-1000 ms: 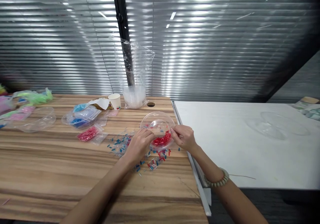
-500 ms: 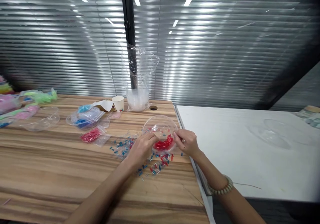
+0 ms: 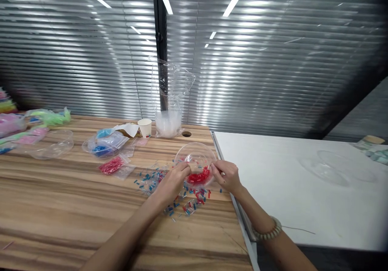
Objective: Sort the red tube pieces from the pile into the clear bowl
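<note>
A clear plastic bowl [image 3: 195, 146] stands near the right edge of the wooden table, with small red tube-shaped pieces [image 3: 198, 178] gathered in its near side. At the bowl's left side, partly over it, is my left hand [image 3: 172, 180], thumb and fingers pinched together. My right hand [image 3: 226, 175] is pinched at the bowl's right rim, facing the left. Whatever sits between the fingertips of either hand is too small or hidden to make out. Loose blue, red and clear tube-shaped pieces [image 3: 148, 181] lie around and under my left hand, some in front of the bowl.
A small bag of pink-red pieces [image 3: 111, 165], a clear dish with blue packets [image 3: 103, 145], a paper cup [image 3: 144, 128] and a bag of stacked clear containers [image 3: 168, 123] stand farther back. A metal edge [image 3: 239, 214] separates the wooden table from a white one [image 3: 273, 182].
The view has shifted slightly, so the scene sits a little lower. Both hands stay pinched at the bowl; my left fingertips have drawn back slightly.
</note>
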Demonstrator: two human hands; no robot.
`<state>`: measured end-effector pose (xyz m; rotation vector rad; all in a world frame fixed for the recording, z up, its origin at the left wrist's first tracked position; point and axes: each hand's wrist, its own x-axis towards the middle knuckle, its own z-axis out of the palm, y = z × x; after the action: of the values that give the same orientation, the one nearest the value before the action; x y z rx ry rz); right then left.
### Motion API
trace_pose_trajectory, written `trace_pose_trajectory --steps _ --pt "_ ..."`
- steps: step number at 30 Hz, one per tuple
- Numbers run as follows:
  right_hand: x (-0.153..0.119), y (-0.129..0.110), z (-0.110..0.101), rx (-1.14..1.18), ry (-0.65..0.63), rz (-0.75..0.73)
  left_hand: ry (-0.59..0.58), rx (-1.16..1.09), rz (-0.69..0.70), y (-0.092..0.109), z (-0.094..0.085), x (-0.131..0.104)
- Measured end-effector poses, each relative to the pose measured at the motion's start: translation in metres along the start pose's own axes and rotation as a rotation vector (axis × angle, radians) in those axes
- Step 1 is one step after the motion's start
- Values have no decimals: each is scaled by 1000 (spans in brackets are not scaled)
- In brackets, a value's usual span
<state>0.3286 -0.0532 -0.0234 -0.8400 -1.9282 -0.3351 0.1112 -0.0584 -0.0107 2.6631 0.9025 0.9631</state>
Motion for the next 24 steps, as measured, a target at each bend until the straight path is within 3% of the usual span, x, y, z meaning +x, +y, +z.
trace_pose_trajectory --steps 14,24 --pt "0 0 0 -12 4 7 -53 23 14 8 -2 1" --pt "2 -1 0 0 5 -17 0 3 10 0 4 1"
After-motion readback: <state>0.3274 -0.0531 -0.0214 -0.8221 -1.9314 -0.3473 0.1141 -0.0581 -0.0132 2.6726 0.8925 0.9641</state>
